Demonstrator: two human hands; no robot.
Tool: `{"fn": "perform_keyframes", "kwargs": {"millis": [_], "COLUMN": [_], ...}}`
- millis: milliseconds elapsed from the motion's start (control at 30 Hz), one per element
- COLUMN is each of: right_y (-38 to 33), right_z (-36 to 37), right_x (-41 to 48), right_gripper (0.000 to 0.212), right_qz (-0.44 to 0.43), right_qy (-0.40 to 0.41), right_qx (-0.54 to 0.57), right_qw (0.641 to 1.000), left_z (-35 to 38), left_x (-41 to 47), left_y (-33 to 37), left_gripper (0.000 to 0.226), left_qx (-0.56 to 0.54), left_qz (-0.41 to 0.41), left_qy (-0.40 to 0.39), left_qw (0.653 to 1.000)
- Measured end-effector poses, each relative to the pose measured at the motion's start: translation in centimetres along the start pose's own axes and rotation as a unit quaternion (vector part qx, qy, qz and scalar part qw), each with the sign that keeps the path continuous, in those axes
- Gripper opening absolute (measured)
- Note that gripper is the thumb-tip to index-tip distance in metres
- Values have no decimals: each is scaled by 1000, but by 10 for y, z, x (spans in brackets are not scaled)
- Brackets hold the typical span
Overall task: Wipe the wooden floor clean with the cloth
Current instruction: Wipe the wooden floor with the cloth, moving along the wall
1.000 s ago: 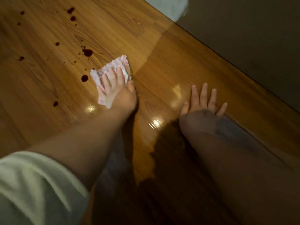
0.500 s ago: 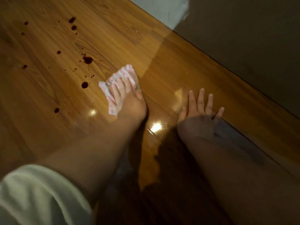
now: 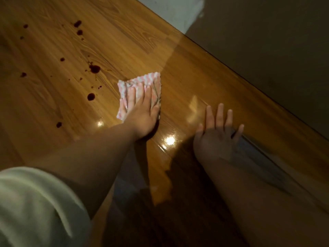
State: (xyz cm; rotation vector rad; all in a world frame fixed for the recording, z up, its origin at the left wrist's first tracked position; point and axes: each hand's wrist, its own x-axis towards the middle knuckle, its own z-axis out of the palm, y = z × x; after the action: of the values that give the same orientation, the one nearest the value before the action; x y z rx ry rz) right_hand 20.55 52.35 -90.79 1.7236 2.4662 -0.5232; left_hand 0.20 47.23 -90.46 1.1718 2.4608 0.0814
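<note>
Left hand (image 3: 142, 114) flat, palm down, fingers straight and close together, pressing the pink-and-white striped cloth (image 3: 147, 80) onto the wooden floor (image 3: 53, 107); arm extended forward from a pale sleeve (image 3: 35, 207). Right hand (image 3: 215, 138) flat on bare floor beside it, apart from the cloth, 5 digits spread, holding nothing. Cloth lies just right of scattered dark red spots (image 3: 91, 96), clear of the nearest large one.

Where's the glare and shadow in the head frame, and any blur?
Head view: a bright glare spot sits on the wooden floor between left hand and right hand; the person's shadow darkens the lower middle; the cloth looks mildly soft.
</note>
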Motion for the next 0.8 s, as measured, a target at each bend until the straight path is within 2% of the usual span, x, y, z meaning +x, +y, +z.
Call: {"fn": "perform_keyframes", "kwargs": {"millis": [33,100,167,233,300,367,400,433,467,500,533,567,600,633,667,733,767,800], "right_y": [-1,-7,-10,-7,1,6,6,6,5,4,3,5,6,6,6,5,5,6], "right_z": [-5,-17,-31,-46,-45,-39,-37,-35,-34,-34,-35,-36,-36,-36,-36,-37,-37,-37], "right_x": [2,21,63,108,130,132,132,133,135,136,137,137,137,135,134,136,136,136], "right_gripper": [60,57,57,62,67,72,74,75,76,77,77,78,78,78,78,79,79,78], "right_qz": [-19,-111,-174,-192,-222,-228,-227,-225,-223,-221,-218,-217,-218,-221,-223,-227,-233,-236], "right_qy": [9,27,30,-16,-30,-11,-9,-12,-17,-18,-14,-9,-4,-1,0,-2,-2,-2], "right_qx": [20,60,47,0,-49,-49,-41,-37,-35,-34,-32,-33,-38,-43,-49,-62,-68,-71], "right_qw": [1000,992,983,981,973,972,973,974,974,975,975,976,975,974,974,972,970,969], "left_z": [-2,1,4,0,-10,-28,-35,-40,-44,-46,-45,-43,-42,-40,-39,-42,-47,-50], "left_x": [1,0,-1,2,15,41,57,72,85,97,110,118,124,128,131,137,144,153], "left_y": [-4,-6,-3,-9,-29,-50,-56,-54,-48,-39,-23,-2,20,42,60,79,76,70], "left_gripper": [64,63,62,62,61,64,66,68,68,67,63,60,57,54,53,57,58,58], "left_qx": [6,19,18,43,115,190,201,204,172,111,61,36,31,39,49,78,91,101], "left_qz": [7,6,11,47,177,314,338,318,247,144,43,-25,-34,22,123,317,369,386], "left_qy": [-7,1,8,4,8,-13,-26,-26,-12,19,50,75,96,109,89,-6,-30,-28], "left_qw": [1000,1000,1000,998,977,930,919,925,954,983,996,996,994,993,987,945,925,917]}}
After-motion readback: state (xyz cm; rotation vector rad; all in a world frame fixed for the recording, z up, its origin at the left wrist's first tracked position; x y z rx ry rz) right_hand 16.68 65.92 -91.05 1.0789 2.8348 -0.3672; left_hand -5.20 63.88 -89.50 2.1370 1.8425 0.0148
